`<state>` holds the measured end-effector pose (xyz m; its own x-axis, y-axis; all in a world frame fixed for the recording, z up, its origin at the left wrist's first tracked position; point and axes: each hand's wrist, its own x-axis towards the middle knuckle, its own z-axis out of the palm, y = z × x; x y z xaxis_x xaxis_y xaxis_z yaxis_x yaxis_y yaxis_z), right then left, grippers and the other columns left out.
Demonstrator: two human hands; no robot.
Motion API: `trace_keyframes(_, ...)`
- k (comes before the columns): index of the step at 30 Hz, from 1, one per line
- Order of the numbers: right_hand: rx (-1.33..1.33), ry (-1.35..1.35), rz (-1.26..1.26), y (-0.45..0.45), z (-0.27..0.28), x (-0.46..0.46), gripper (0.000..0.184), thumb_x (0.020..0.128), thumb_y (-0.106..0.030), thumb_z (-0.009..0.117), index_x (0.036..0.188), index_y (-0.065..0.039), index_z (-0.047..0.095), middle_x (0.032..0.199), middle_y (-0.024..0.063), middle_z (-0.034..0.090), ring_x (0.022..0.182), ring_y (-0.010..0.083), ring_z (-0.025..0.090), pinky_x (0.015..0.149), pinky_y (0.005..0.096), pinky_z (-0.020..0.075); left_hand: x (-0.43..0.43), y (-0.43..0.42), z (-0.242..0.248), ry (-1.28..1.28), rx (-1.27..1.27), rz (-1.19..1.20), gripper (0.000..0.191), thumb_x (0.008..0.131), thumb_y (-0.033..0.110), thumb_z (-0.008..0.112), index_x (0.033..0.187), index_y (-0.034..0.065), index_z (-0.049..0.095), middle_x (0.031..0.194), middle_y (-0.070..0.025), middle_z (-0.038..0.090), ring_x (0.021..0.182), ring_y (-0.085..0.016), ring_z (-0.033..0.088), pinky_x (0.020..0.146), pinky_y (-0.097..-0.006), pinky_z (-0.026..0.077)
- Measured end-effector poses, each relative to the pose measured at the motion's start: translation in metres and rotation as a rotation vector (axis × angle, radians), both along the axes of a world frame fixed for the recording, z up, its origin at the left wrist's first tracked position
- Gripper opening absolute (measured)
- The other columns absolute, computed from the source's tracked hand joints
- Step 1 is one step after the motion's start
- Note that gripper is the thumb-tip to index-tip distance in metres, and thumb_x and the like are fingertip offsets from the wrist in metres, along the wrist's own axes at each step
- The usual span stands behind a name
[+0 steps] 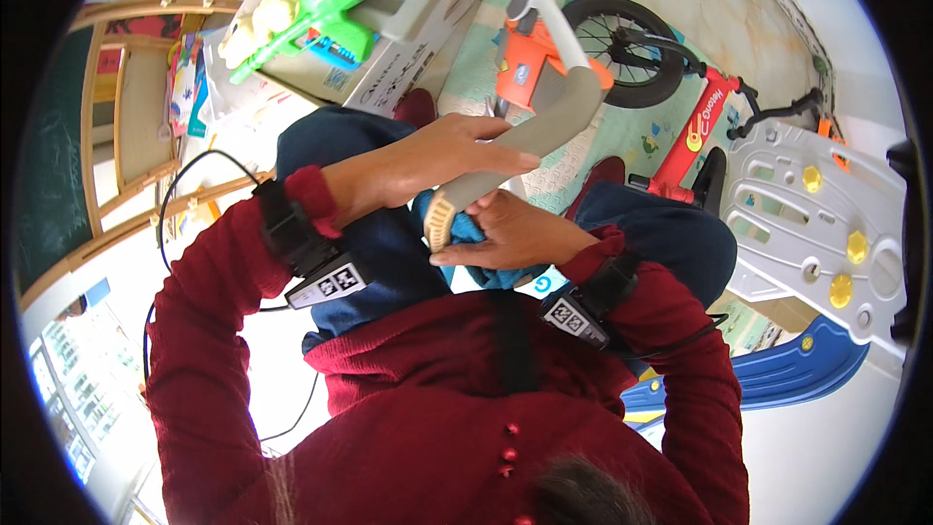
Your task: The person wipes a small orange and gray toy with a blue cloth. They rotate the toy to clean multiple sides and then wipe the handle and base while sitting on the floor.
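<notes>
A thick grey curved bar (543, 127) crosses in front of my lap, with a ribbed beige end (439, 222) towards me. Its far part narrows to a white bar (565, 36) beside an orange plastic body (523, 62); I cannot tell exactly what the whole object is. My left hand (444, 157) holds the grey bar from the left, fingers and thumb on its upper side. Just below the ribbed end, my right hand (514, 233) grips a bunched blue cloth (466, 230), its thumb at the beige edge. Part of the cloth is hidden by the bar and fingers.
A green toy water gun (328, 11) lies on a cardboard box (393, 76) at upper left. Beyond my knees stand a red balance bike (689, 135) and a grey plastic panel (809, 211). A blue slide piece (773, 375) is at right, a chalkboard (55, 160) at left.
</notes>
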<state>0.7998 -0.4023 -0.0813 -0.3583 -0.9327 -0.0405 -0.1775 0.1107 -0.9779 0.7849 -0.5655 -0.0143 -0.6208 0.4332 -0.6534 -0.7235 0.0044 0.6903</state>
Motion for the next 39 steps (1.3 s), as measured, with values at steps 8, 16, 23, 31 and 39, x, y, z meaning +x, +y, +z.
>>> trace_keyframes(8, -0.007, 0.131, -0.128, 0.018, 0.018, -0.013, 0.052, 0.075, -0.043, 0.072, 0.086, 0.007, 0.060, 0.084, 0.0221, 0.062, 0.082, 0.0374, 0.063, 0.074, 0.0406, 0.0499, -0.016, 0.026, 0.015, 0.103, -0.035, 0.040, 0.037, 0.080, 0.019, 0.073, 0.107, -0.0019, 0.058, 0.065, -0.0012, 0.054, 0.053, -0.007, 0.050, 0.049, -0.0223, 0.037)
trace_keyframes(16, 0.232, -0.004, -0.094, 0.042, 0.058, -0.054, 0.056, 0.074, -0.049, 0.070, 0.069, 0.006, 0.063, 0.066, 0.0217, 0.060, 0.064, 0.0358, 0.062, 0.064, 0.0403, 0.0479, -0.047, 0.028, 0.023, 0.123, 0.055, 0.176, 0.032, 0.085, 0.016, 0.065, 0.110, -0.0027, 0.056, 0.057, -0.0012, 0.048, 0.044, -0.009, 0.043, 0.045, -0.0232, 0.035)
trace_keyframes(23, 0.132, -0.228, -0.264, 0.052, 0.080, -0.074, 0.036, 0.079, -0.034, 0.073, 0.085, 0.002, 0.070, 0.071, 0.0127, 0.066, 0.061, 0.0197, 0.062, 0.061, 0.0321, 0.0493, -0.059, 0.005, 0.020, 0.144, 0.085, 0.141, 0.037, 0.089, 0.024, 0.062, 0.114, -0.0025, 0.056, 0.063, -0.0014, 0.052, 0.048, -0.010, 0.048, 0.051, -0.0219, 0.039)
trace_keyframes(31, 0.128, -0.549, -0.018, 0.043, 0.085, -0.065, 0.031, 0.080, -0.026, 0.076, 0.097, -0.001, 0.070, 0.080, 0.0066, 0.070, 0.074, 0.0131, 0.064, 0.071, 0.0280, 0.0505, -0.036, 0.012, -0.003, 0.087, 0.208, 0.107, 0.044, 0.088, 0.021, 0.067, 0.122, -0.0029, 0.054, 0.085, -0.0041, 0.061, 0.072, -0.009, 0.059, 0.065, -0.0235, 0.047)
trace_keyframes(39, 0.308, -0.022, 0.088, 0.032, 0.054, -0.049, 0.030, 0.077, -0.019, 0.077, 0.100, -0.003, 0.068, 0.101, 0.0123, 0.068, 0.097, 0.0239, 0.064, 0.088, 0.0359, 0.0480, -0.022, 0.015, -0.011, 0.075, 0.229, -0.001, 0.032, 0.087, 0.023, 0.067, 0.107, 0.0000, 0.057, 0.068, -0.0010, 0.055, 0.055, -0.007, 0.051, 0.049, -0.0222, 0.040)
